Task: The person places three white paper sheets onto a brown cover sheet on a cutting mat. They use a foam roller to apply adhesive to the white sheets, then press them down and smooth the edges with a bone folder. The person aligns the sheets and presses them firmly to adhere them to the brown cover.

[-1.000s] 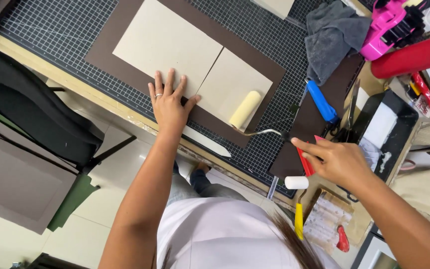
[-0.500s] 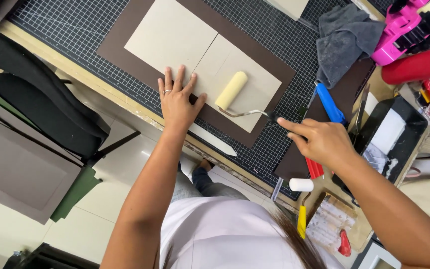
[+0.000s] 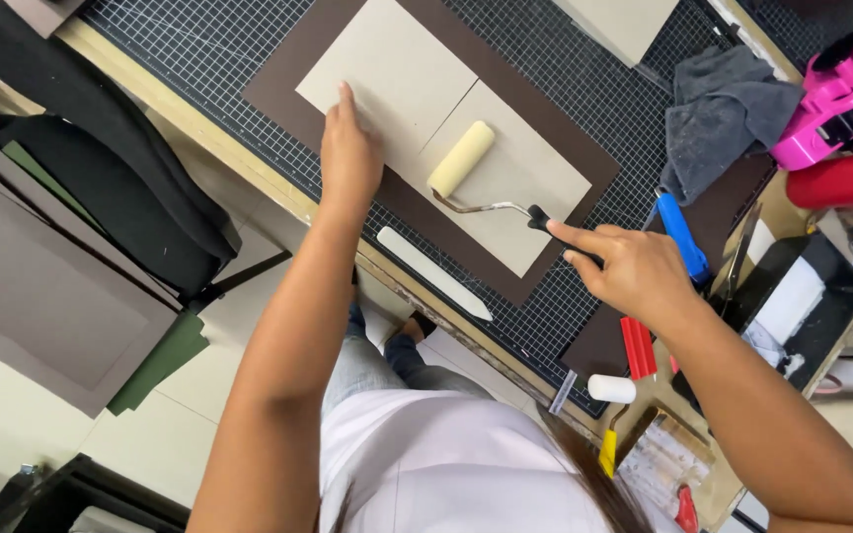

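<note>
Two beige boards point(image 3: 417, 99) lie side by side on a brown sheet point(image 3: 584, 148), itself on the gridded cutting mat point(image 3: 199, 49). Left hand point(image 3: 349, 153) rests flat, fingers extended, on the left board's lower edge. Right hand point(image 3: 629, 271) grips the black handle of the foam roller point(image 3: 461, 158), whose cylinder rests on the right board.

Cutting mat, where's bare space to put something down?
Cutting mat: bare grid left of the brown sheet, and a strip between its right corner and the grey cloth. Crowded at the right edge: blue-handled tool, red tool, black tray.
</note>
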